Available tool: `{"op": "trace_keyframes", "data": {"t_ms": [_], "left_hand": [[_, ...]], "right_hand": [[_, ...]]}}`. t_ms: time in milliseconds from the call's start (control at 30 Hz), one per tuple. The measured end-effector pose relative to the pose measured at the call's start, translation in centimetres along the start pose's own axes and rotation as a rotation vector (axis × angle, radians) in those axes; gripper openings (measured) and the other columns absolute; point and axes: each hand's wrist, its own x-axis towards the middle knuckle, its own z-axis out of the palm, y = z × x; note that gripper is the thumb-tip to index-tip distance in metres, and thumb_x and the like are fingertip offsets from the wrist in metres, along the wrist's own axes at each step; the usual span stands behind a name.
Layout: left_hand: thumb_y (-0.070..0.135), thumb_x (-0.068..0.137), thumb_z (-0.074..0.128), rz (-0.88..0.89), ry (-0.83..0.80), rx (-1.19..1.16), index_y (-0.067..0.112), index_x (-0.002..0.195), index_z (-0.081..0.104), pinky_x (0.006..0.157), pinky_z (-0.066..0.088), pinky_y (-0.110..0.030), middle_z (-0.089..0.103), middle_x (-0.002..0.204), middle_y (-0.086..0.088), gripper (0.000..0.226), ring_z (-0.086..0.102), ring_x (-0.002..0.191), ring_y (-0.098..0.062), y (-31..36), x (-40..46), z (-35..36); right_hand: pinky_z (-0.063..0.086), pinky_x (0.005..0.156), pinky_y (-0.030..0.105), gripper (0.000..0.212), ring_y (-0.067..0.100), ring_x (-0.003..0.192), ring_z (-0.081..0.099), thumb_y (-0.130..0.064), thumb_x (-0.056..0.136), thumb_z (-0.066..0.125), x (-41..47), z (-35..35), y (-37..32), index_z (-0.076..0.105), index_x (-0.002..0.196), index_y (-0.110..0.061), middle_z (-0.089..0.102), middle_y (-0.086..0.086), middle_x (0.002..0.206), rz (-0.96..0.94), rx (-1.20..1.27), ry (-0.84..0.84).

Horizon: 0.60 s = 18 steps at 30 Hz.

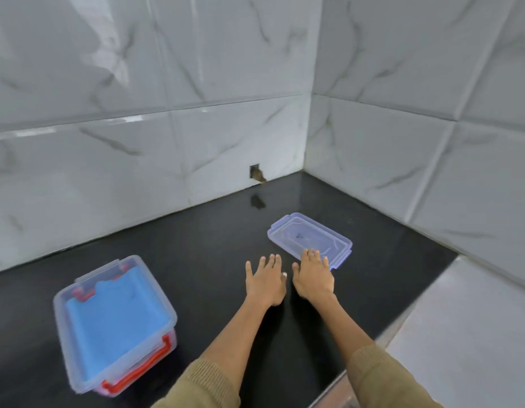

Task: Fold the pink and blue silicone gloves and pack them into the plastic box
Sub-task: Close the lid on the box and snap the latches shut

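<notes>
While both hands reach toward the lid, status:
box (79, 304): clear plastic, rounded rectangle, lower left on the black glossy counter (196, 245); long axis runs near-left to far-right
contents: blue glove (117, 325) folded flat on top; red-pink glove edge (143, 368) below
lid (310, 238): translucent, off the box, far right
left hand (265, 282): fingers spread, holding nothing
right hand (312, 275): spread, fingertips (311, 253) on the lid's edge

Glossy black table (196, 248). White wall tiles (137, 83) veined grey like marble. Clear plastic box (79, 375) with red-orange clasps, blue glove (117, 325) on top, pink beneath. Lid (310, 238) clear, tinted lilac-blue. Olive-tan ribbed sleeves (382, 375).
</notes>
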Motion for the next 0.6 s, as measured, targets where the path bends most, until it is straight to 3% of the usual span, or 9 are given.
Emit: {"op": "trace_keyframes", "data": {"t_ms": [100, 200, 333, 400, 467, 533, 600], "left_hand": [[0.031, 0.103, 0.022, 0.019, -0.038, -0.009, 0.013, 0.152, 0.005, 0.118, 0.002, -0.051, 0.006, 0.161, -0.002, 0.055, 0.004, 0.148, -0.022, 1.2, 0.6, 1.5], [0.029, 0.102, 0.025, 0.015, -0.057, -0.046, 0.014, 0.152, 0.005, 0.117, 0.002, -0.052, 0.002, 0.161, -0.002, 0.056, 0.002, 0.148, -0.022, 1.5, 1.0, 1.9], [0.023, 0.098, 0.038, -0.028, -0.079, -0.119, 0.016, 0.152, 0.008, 0.116, 0.002, -0.055, 0.003, 0.161, -0.003, 0.062, 0.002, 0.148, -0.023, 0.2, 0.6, 1.1], [0.018, 0.095, 0.042, -0.079, -0.093, -0.231, 0.016, 0.152, 0.008, 0.117, 0.007, -0.053, 0.007, 0.161, -0.004, 0.066, 0.007, 0.148, -0.024, -1.3, -0.1, 0.2], [0.014, 0.095, 0.042, -0.115, -0.090, -0.463, 0.015, 0.151, 0.012, 0.117, 0.020, -0.045, 0.025, 0.156, -0.006, 0.064, 0.025, 0.143, -0.025, -3.1, -1.1, -1.4], [0.012, 0.096, 0.041, -0.122, -0.011, -0.712, 0.012, 0.145, 0.032, 0.112, 0.032, -0.037, 0.044, 0.145, -0.007, 0.050, 0.043, 0.132, -0.024, -4.9, -2.7, -3.7], [0.009, 0.098, 0.039, -0.139, 0.118, -0.864, 0.012, 0.139, 0.042, 0.108, 0.037, -0.031, 0.050, 0.140, -0.008, 0.042, 0.048, 0.128, -0.021, -6.5, -4.6, -6.4]], "right_hand": [[0.009, 0.120, 0.039, 0.050, 0.024, 0.147, 0.012, -0.026, 0.101, 0.031, 0.0, 0.5, 1.0, 0.023, 0.147, -0.007, 0.022, 0.010, 0.157, 0.022, -0.035, 0.003], [0.017, 0.120, 0.038, 0.041, 0.026, 0.145, 0.021, -0.022, 0.098, 0.043, 0.2, 0.7, 0.4, 0.041, 0.138, -0.012, 0.037, 0.010, 0.150, 0.012, -0.022, 0.061], [0.027, 0.116, 0.035, 0.024, 0.025, 0.128, 0.046, -0.021, 0.098, 0.041, 0.3, 1.1, -2.1, 0.060, 0.111, -0.012, 0.062, 0.008, 0.118, -0.039, 0.088, 0.127], [0.042, 0.101, 0.036, 0.025, 0.025, 0.124, 0.049, -0.023, 0.099, 0.039, 0.0, 1.2, -4.2, 0.057, 0.107, -0.009, 0.062, 0.009, 0.112, -0.050, 0.199, 0.096], [0.045, 0.077, 0.036, 0.026, 0.027, 0.120, 0.049, -0.027, 0.099, 0.037, -0.3, 0.9, -6.8, 0.052, 0.104, -0.006, 0.060, 0.011, 0.107, -0.053, 0.302, 0.075], [0.041, 0.070, 0.035, 0.024, 0.031, 0.108, 0.053, -0.027, 0.098, 0.038, -0.7, 0.1, -9.7, 0.049, 0.101, -0.006, 0.059, 0.011, 0.099, -0.105, 0.383, 0.098], [0.040, 0.067, 0.034, 0.016, 0.030, 0.092, 0.057, -0.022, 0.097, 0.040, -1.4, -1.6, -12.9, 0.046, 0.097, -0.007, 0.056, 0.008, 0.090, -0.183, 0.553, 0.144]]}}
